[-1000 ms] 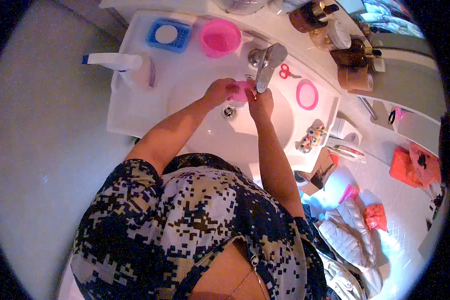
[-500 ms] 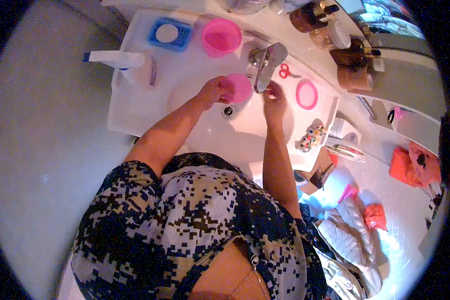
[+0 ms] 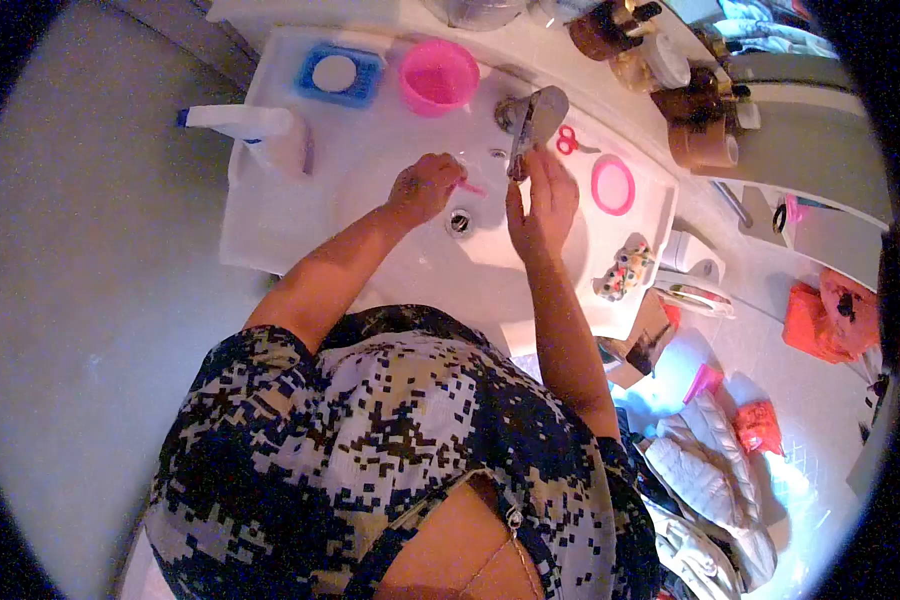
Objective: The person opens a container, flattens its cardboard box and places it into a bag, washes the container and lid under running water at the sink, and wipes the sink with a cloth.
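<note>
Over the white sink basin (image 3: 370, 215), my left hand (image 3: 423, 190) is closed on a thin pink disc (image 3: 472, 189), which shows edge-on beside the drain (image 3: 460, 222). My right hand (image 3: 547, 208) has its fingers stretched out and apart, up against the chrome faucet (image 3: 540, 118); whether it touches the faucet I cannot tell. A pink plastic tub (image 3: 438, 80) stands on the sink's back edge. To the right of the faucet lie red-handled scissors (image 3: 568, 140) and a pink ring-shaped piece (image 3: 613, 184).
A blue soap dish (image 3: 345, 88) with a round white piece and a white spray bottle (image 3: 260, 130) stand at the left. On the right rim sits a spotted, colourful item (image 3: 625, 272). Brown bottles (image 3: 610, 32) line the shelf. A light padded jacket (image 3: 705, 455) lies at lower right.
The pink disc has turned from face-up to edge-on in my left hand, which has shifted slightly left. My right hand has opened out from below the faucet spout.
</note>
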{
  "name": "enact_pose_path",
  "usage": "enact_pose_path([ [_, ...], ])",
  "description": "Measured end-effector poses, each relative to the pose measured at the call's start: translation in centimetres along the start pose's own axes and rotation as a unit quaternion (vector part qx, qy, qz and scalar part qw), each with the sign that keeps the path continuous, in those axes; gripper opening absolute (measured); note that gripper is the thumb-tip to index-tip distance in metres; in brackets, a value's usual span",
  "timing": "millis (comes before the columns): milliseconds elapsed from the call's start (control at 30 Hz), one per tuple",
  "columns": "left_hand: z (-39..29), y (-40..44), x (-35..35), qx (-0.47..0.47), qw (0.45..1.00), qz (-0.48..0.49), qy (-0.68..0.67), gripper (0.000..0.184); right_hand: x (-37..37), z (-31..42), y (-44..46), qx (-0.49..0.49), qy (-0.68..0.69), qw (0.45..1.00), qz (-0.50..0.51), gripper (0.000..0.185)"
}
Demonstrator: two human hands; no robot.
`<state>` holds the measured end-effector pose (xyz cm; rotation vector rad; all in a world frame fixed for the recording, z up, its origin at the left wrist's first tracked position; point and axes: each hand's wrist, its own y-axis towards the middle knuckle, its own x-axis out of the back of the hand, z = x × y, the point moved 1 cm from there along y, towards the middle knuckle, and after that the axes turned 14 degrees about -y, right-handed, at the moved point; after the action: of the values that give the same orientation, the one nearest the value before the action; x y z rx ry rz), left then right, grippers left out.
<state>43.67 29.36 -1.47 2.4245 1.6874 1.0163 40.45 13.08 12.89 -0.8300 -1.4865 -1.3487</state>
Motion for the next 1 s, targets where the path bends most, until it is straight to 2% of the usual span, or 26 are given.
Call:
enact_pose_path([
  [67, -2.6, -0.1, 2.3, 0.008, 0.999, 0.037, -0.018, 0.016, -0.8, 0.0, -3.0, -0.027, 0.034, 0.995, 0.086, 0.049],
  [100, -3.9, -0.2, 3.1, 0.013, 0.998, 0.056, -0.027, 0.018, -1.4, 0.2, -4.5, 0.004, 0.041, 0.998, 0.038, 0.043],
  [167, -5.1, -0.6, 3.1, 0.02, 0.996, 0.075, -0.047, 0.021, -1.5, 1.9, -5.1, -0.041, 0.06, 0.997, -0.018, 0.031],
  [200, -5.6, -0.8, 2.8, 0.023, 0.994, 0.087, -0.06, 0.022, -1.7, 1.8, -5.5, -0.054, 0.077, 0.995, 0.017, 0.026],
  [300, -6.8, -0.2, 2.2, -0.023, 0.993, 0.026, -0.114, 0.032, -1.5, -0.8, -5.9, -0.117, 0.108, 0.981, 0.107, 0.017],
  [367, -7.0, 0.5, 3.0, 0.038, 0.988, -0.008, -0.152, 0.04, -0.4, -3.4, -4.7, -0.171, 0.132, 0.963, 0.158, 0.014],
  [400, -6.8, 0.7, 3.6, 0.07, 0.983, -0.025, -0.168, 0.045, 0.0, -5.1, -5.0, -0.258, 0.303, 0.9, 0.179, 0.016],
  [433, -6.3, 0.9, 4.2, 0.108, 0.978, -0.037, -0.173, 0.047, -0.9, -8.1, -5.8, -0.258, 0.395, 0.856, 0.212, 0.017],
  [500, -5.3, 1.1, 5.3, 0.185, 0.964, -0.064, -0.18, 0.052, -1.0, -12.1, -7.3, -0.284, 0.539, 0.765, 0.209, 0.019],
  [533, -4.7, 1.0, 5.6, 0.187, 0.963, -0.091, -0.17, 0.055, -1.5, -13.2, -8.1, -0.311, 0.327, 0.866, 0.217, 0.019],
  [567, -4.1, 0.9, 5.8, 0.189, 0.962, -0.117, -0.16, 0.058, -1.8, -14.1, -8.9, -0.323, 0.096, 0.917, 0.215, 0.018],
  [600, -3.7, 1.3, 6.0, 0.19, 0.96, -0.143, -0.149, 0.061, -2.0, -14.9, -9.5, -0.318, -0.139, 0.916, 0.202, 0.018],
  [667, -3.2, 3.0, 6.1, 0.16, 0.954, -0.217, -0.133, 0.069, -2.4, -17.9, -9.8, -0.421, 0.062, 0.899, 0.107, 0.021],
  [700, -3.0, 2.9, 6.7, 0.152, 0.949, -0.251, -0.116, 0.073, -3.0, -17.9, -10.4, -0.464, 0.17, 0.867, 0.069, 0.022],
  [767, -3.0, 4.1, 7.4, 0.135, 0.957, -0.256, -0.021, 0.089, -1.1, -16.3, -8.1, -0.49, 0.329, 0.807, 0.018, 0.028],
  [800, -3.1, 5.2, 7.4, 0.125, 0.957, -0.26, 0.022, 0.097, -1.7, -17.4, -8.1, -0.471, 0.337, 0.815, 0.022, 0.033],
  [833, -2.9, 6.2, 7.5, 0.114, 0.956, -0.263, 0.062, 0.106, -1.6, -17.9, -7.6, -0.492, 0.317, 0.811, 0.015, 0.032],
  [933, -0.6, 7.7, 6.5, 0.085, 0.949, -0.289, -0.096, 0.116, -1.6, -19.6, -7.2, -0.546, 0.36, 0.756, -0.027, 0.034],
  [1000, 0.7, 8.2, 6.0, 0.067, 0.944, -0.29, -0.144, 0.118, -2.5, -20.9, -6.7, -0.592, 0.367, 0.717, -0.033, 0.035],
])
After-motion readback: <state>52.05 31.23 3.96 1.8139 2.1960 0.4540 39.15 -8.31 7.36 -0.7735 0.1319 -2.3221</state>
